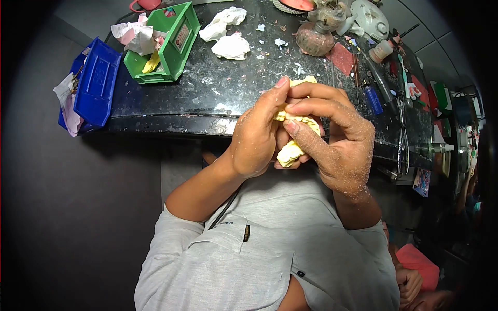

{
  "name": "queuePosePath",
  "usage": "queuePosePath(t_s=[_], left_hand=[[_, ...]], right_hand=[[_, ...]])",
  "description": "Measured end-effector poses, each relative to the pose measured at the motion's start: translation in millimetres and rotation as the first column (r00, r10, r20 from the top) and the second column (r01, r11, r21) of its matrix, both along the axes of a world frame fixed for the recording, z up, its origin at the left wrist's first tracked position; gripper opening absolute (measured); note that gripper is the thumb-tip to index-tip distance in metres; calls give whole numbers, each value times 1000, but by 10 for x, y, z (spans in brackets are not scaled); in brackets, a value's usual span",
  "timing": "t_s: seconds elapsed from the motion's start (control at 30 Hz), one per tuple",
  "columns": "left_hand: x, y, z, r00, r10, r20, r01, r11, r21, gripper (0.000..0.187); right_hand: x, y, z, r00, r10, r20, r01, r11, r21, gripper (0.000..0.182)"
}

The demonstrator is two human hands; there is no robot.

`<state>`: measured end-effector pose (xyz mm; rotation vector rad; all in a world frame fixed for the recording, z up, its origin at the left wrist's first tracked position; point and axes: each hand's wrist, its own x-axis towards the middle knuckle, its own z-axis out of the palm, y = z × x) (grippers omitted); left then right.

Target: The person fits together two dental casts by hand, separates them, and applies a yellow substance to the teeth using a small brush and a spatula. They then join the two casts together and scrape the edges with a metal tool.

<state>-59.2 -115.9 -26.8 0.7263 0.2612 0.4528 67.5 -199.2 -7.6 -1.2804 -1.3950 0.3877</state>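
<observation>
A pale yellow dental cast with a row of moulded teeth is held up in front of my chest, near the bench's front edge. My left hand cups it from the left, thumb pointing up along its side. From the right, my right hand closes on it, with the thumb near the teeth and bent fingers across the top. Fine pale dust coats the right hand. Fingers hide much of the cast, and a yellow part also shows above the right fingers.
The black bench is strewn with plaster crumbs. At left stand a green bin and a blue bin, both holding paper scraps. Crumpled white tissue, a round glass bottle and a blue lighter lie beyond. Another person's hand shows lower right.
</observation>
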Motion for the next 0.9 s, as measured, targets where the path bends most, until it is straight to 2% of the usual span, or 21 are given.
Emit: queuePosePath(t_s=[0.43,0.9], left_hand=[[20,-18,47,1000,13,5,-12,995,-101,79],[17,-17,85,1000,0,-8,-1,998,-70,80]], right_hand=[[-22,-3,-10,999,-22,-46,22,1000,-7,24],[-22,-1,9,999,-25,-31,25,1000,-6,23]])
